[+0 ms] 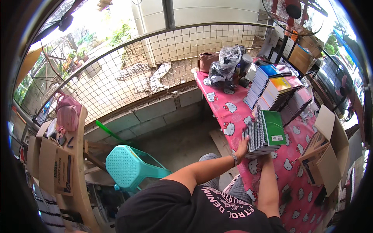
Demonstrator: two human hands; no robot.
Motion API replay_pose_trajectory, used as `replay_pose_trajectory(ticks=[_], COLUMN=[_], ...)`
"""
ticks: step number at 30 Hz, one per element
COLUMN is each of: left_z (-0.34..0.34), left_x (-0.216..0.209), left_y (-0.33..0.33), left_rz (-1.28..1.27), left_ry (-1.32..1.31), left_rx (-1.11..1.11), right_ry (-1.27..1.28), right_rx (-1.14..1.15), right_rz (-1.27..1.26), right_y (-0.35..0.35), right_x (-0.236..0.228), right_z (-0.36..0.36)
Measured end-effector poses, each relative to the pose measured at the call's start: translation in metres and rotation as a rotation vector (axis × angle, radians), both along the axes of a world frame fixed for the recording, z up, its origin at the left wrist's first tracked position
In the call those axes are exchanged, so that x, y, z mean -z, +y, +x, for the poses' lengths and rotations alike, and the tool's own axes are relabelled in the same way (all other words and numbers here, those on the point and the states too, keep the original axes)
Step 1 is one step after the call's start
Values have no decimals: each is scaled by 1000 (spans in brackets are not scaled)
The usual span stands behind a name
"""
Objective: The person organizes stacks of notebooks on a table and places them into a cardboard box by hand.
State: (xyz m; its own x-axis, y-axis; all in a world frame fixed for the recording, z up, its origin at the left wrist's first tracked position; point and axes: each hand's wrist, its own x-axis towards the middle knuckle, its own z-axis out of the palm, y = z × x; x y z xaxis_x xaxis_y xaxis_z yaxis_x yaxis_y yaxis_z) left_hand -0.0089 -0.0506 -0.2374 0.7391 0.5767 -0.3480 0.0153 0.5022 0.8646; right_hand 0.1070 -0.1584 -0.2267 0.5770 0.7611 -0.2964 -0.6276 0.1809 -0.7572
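A stack of spiral notebooks (pixel 254 134) stands on the pink table in front of me, its wire bindings facing left. The top notebook has a green cover (pixel 273 126). Against the bound side of this stack lies my left hand (pixel 241 148), fingers stretched out and flat. My right hand (pixel 265 158) is at the near edge of the same stack, its fingers hidden by the notebooks. Just beyond stand taller stacks of spiral notebooks, with blue (pixel 269 70) and yellow (pixel 280 84) covers on top.
The table has a pink cartoon-cat cover (pixel 229 106). An open cardboard box (pixel 324 155) sits at right, plastic-wrapped items (pixel 227 68) at the far end. Left are a turquoise stool (pixel 128 163) and a bench with another box (pixel 54 167). A wire-mesh fence (pixel 155 62) runs behind; a fan (pixel 293 11) stands far right.
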Motion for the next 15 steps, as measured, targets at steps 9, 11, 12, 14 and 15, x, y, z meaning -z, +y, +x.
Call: replay_pose_trajectory(ticks=[9, 11, 12, 14, 15], left_z=[11, 15, 17, 19, 21], left_x=[22, 29, 32, 35, 34], left_y=[6, 11, 12, 13, 14], left_rz=[-174, -194, -194, -197, -198], left_ry=[-70, -83, -93, -113, -148], left_rx=[104, 149, 150, 153, 174], right_ry=[-70, -80, -84, -89, -90], right_rx=[-70, -69, -70, -70, -63], right_rz=[-31, -33, -28, -30, -34], right_y=[-1, 3, 5, 5, 4], right_x=[8, 10, 9, 10, 10], right_z=[17, 18, 18, 18, 20])
